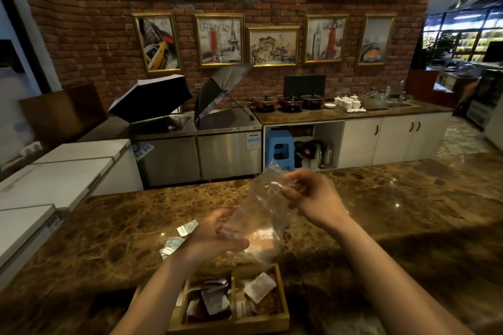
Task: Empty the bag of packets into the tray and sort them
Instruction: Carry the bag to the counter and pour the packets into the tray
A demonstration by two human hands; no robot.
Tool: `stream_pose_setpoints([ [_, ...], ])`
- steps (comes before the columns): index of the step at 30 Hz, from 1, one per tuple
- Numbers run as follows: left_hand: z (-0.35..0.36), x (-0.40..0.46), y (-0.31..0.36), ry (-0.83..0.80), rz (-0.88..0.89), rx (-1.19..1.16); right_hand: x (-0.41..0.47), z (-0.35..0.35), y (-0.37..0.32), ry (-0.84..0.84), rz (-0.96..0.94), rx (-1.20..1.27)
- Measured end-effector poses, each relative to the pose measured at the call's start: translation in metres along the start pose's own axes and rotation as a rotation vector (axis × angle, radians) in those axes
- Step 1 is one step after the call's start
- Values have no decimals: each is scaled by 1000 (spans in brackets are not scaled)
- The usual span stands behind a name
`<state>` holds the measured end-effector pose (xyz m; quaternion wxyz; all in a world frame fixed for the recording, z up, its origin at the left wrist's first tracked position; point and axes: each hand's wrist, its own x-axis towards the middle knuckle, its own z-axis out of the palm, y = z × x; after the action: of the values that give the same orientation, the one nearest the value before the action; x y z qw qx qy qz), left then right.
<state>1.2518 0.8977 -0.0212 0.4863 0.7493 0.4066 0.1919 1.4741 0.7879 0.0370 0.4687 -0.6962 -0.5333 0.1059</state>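
Note:
A clear plastic bag (262, 215) hangs above the marble counter, mouth pointing down. My right hand (313, 196) pinches its upper end. My left hand (215, 236) grips its lower part from the left. Something pale orange shows inside the bag near its mouth. Below, a wooden tray (283, 315) with compartments holds several white and brown packets (258, 287). A few silvery packets (172, 245) lie loose on the counter, left of my left hand.
The brown marble counter (394, 212) stretches left and right in front of me. White chest freezers (54, 177) stand at the left. Beyond are steel cabinets with two open umbrellas (152, 96), pots and cups.

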Motion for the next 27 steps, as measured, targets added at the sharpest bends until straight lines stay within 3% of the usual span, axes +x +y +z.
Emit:
stream_pose_setpoints([
  [6,16,5,14,70,-2,-235,-4,-17,27,97,203,178],
  [14,56,30,41,200,-17,-487,-20,-50,58,216,213,188],
  [18,85,45,53,303,10,-430,-29,-64,71,248,173,94],
  [27,147,55,74,222,-8,-318,-43,-95,118,235,218,-48],
])
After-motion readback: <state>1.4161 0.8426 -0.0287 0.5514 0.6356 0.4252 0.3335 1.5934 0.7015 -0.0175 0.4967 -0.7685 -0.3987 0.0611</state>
